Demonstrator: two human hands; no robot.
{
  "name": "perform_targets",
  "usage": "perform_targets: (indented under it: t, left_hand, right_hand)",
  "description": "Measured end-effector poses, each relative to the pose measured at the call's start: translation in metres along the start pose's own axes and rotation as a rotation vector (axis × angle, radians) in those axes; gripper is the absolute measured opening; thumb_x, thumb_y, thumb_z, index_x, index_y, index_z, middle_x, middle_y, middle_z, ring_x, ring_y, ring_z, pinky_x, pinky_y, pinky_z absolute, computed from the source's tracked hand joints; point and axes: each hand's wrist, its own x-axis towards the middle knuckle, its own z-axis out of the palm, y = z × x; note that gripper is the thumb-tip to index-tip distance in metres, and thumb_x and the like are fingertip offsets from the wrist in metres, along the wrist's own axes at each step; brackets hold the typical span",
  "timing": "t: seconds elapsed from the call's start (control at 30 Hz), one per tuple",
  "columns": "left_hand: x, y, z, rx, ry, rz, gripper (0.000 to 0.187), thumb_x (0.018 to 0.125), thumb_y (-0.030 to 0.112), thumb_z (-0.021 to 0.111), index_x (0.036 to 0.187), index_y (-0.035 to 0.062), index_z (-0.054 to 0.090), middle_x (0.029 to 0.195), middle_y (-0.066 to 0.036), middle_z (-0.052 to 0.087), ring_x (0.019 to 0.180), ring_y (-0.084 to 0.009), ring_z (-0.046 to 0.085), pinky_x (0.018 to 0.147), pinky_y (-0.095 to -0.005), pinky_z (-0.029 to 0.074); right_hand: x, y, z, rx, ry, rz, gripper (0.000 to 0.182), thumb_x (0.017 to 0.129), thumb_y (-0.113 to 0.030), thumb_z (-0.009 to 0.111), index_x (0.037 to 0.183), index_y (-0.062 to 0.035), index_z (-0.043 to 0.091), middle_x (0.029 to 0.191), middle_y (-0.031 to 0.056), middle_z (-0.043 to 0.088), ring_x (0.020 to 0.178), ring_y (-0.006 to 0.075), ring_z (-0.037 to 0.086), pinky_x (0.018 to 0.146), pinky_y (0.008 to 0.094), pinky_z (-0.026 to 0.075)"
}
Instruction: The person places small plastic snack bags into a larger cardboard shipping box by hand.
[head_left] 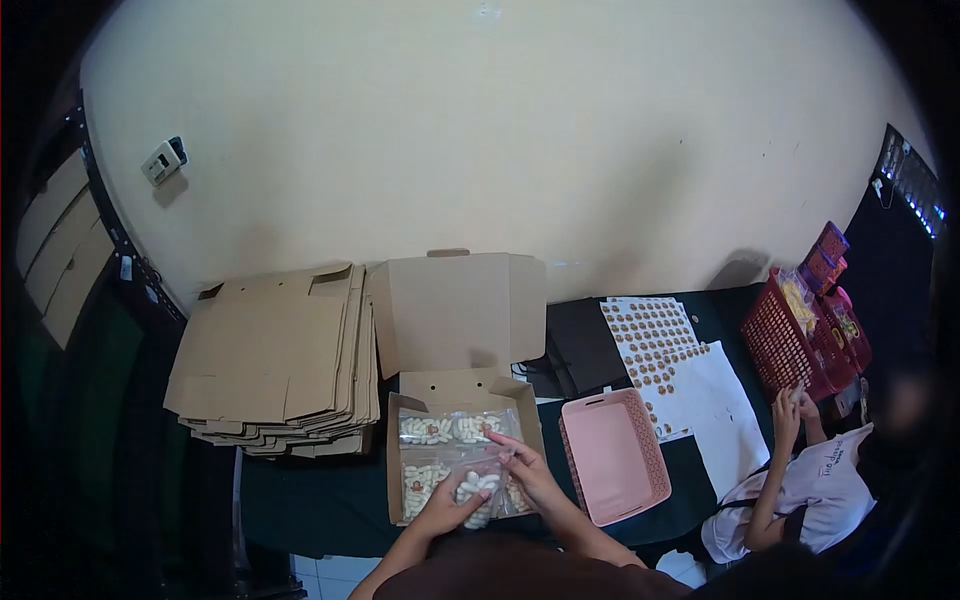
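A clear plastic bag of white oblong pieces [478, 486] is held over the open cardboard box [394, 470]. Around its lower left side closes my left hand [447, 512]. The fingers of my right hand [533, 478] grip the bag's upper right edge. Inside the box lie several similar bags, among them one at the back left [427, 430] and one at the front left [421, 482]. Small orange-brown round stickers show on some of them. My hands partly cover the bags at the front right. The box lid [455, 310] stands raised against the wall.
A stack of flattened cardboard boxes [270, 350] is on the left. To the right are a pink plastic basket [612, 455], sticker sheets [655, 335], a black flat object [580, 345] and a red basket [775, 335] with packets. A co-worker [815, 490] sits at far right, hands raised.
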Motion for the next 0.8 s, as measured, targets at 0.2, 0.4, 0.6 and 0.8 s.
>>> perform_targets:
  t: [0.2,0.4,0.6,0.8]
  left_hand:
    - [0.008,-0.014,0.004,-0.247,0.356,0.187,0.019,0.082,0.010,0.062,0.096,0.0000,0.054,0.098,-0.007,0.055,0.089,-0.0118,0.052,0.078,-0.0235,0.043]
    - [-0.002,-0.006,-0.006,-0.261,0.348,0.135,0.022,0.088,0.019,0.053,0.089,-0.0019,0.062,0.087,-0.008,0.063,0.085,-0.0133,0.057,0.079,-0.0268,0.042]
    - [-0.005,-0.006,-0.007,-0.384,0.274,0.069,0.028,0.091,0.022,0.046,0.097,-0.0020,0.060,0.097,-0.011,0.061,0.093,-0.0167,0.055,0.087,-0.0299,0.040]
    - [-0.005,-0.012,-0.013,-0.304,0.508,0.147,0.029,0.089,0.018,0.048,0.114,0.0027,0.048,0.116,-0.011,0.049,0.109,-0.0192,0.046,0.090,-0.0285,0.038]
  right_hand:
    - [-0.006,-0.032,0.005,-0.319,-0.037,-0.158,0.012,0.081,-0.008,0.061,0.086,0.0023,0.065,0.087,0.0098,0.063,0.086,0.0147,0.057,0.081,0.0272,0.043]
    - [-0.012,-0.029,0.005,-0.361,-0.051,-0.019,0.019,0.083,-0.016,0.061,0.082,0.0022,0.066,0.078,0.0049,0.064,0.077,0.0087,0.055,0.072,0.0220,0.043]
    - [-0.014,-0.027,0.003,-0.319,-0.058,-0.037,0.028,0.086,-0.025,0.057,0.085,0.0015,0.067,0.078,0.0040,0.064,0.069,0.0063,0.053,0.065,0.0206,0.041]
    - [-0.010,-0.011,0.000,-0.224,0.235,-0.102,0.028,0.088,-0.020,0.055,0.087,0.0060,0.065,0.079,0.0095,0.065,0.073,0.0108,0.059,0.071,0.0227,0.045]
